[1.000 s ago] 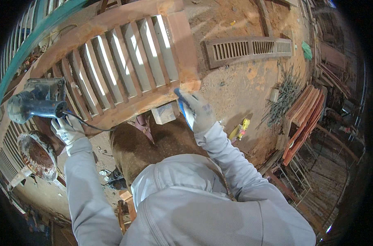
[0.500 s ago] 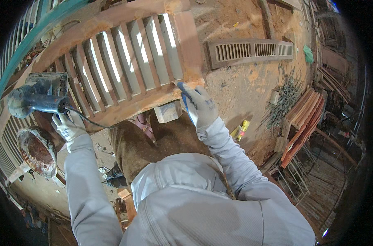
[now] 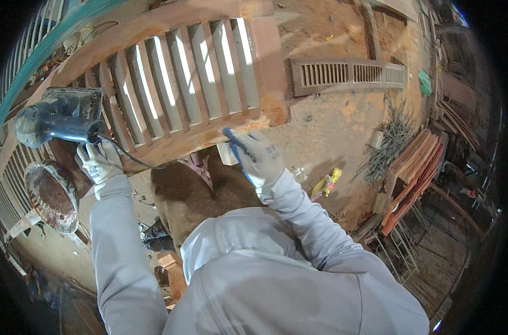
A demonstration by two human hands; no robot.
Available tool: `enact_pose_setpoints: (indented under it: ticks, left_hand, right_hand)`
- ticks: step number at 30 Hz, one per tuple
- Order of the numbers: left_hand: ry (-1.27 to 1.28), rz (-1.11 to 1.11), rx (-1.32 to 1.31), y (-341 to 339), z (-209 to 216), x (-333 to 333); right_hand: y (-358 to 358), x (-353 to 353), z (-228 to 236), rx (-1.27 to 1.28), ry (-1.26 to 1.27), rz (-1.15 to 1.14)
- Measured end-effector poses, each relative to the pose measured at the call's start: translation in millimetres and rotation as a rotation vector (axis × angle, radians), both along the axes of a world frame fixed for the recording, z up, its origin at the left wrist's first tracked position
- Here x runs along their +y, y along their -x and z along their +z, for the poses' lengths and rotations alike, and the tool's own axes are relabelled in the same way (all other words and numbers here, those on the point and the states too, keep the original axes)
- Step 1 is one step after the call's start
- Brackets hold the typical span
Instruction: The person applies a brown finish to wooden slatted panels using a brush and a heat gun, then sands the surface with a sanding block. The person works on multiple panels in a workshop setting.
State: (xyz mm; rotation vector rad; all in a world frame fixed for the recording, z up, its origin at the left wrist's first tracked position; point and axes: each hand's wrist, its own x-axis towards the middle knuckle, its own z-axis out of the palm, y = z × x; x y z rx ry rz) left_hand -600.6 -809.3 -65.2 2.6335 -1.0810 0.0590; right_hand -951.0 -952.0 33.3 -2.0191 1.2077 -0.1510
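A brown wooden frame with slanted slats (image 3: 195,78) lies across in front of me. My right hand (image 3: 258,159), in a white glove with blue on its palm side, reaches its near rail, fingers stretched out and fingertips on the wood. Whether anything thin lies under the fingers is hidden. At the left my gloved left hand (image 3: 101,162) rests with fingers apart at the rail's edge, just below the handle of a dark blue corded power sander (image 3: 64,128). The sander sits on the frame. A pale block (image 3: 227,154) shows partly behind my right hand.
A round, stained metal basin (image 3: 51,196) stands at the left. Beyond the frame lies another slatted panel (image 3: 349,75) on the ground. To the right are a bundle of thin sticks (image 3: 391,137), stacked reddish boards (image 3: 413,181) and a yellow item (image 3: 328,181).
My right hand has slid left along the near rail, away from the frame's right corner. My left hand stays by the sander. The whole view has shifted slightly.
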Motion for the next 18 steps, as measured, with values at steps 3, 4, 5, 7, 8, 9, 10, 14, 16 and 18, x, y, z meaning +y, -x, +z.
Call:
enact_pose_setpoints:
  ticks: [3, 4, 5, 7, 8, 9, 10, 14, 16, 18]
  left_hand:
    - [-0.033, -0.034, -0.101, -2.2, 1.8, 4.2]
    - [-0.031, -0.039, -0.112, -0.2, 1.8, 2.4]
    - [0.0, -0.049, -0.059, 0.7, 4.4, 0.1]
    - [0.01, -0.054, -0.069, 4.3, 10.0, -2.0]
    - [0.014, -0.056, -0.074, 4.8, 11.9, -1.9]
    - [0.02, -0.081, -0.062, 3.6, 12.5, -1.1]
    - [0.015, -0.074, -0.047, 3.5, 12.4, -1.9]
    - [-0.038, -0.036, -0.059, 0.8, 2.5, 5.0]
    - [-0.041, -0.013, -0.035, 0.2, 1.0, 5.7]
    - [-0.004, 0.009, 0.056, 3.8, 6.1, -1.1]
  right_hand:
    - [-21.6, 9.2, -4.6, 0.048, 0.164, 0.056]
    - [-25.9, 10.6, -5.8, 0.102, 0.228, 0.085]
    - [-28.5, 11.4, -10.9, 0.131, 0.289, 0.101]
    - [-31.3, 14.2, -14.9, 0.183, 0.309, 0.139]
    - [-31.5, 15.5, -15.8, 0.21, 0.318, 0.159]
    - [-30.0, 17.9, -16.8, 0.223, 0.304, 0.171]
    - [-27.6, 19.8, -16.4, 0.238, 0.296, 0.179]
    - [-28.6, 21.0, -5.6, 0.234, 0.241, 0.171]
    - [-28.3, 17.0, -0.8, 0.178, 0.199, 0.116]
    - [-28.9, 14.1, -3.6, 0.161, 0.184, 0.075]
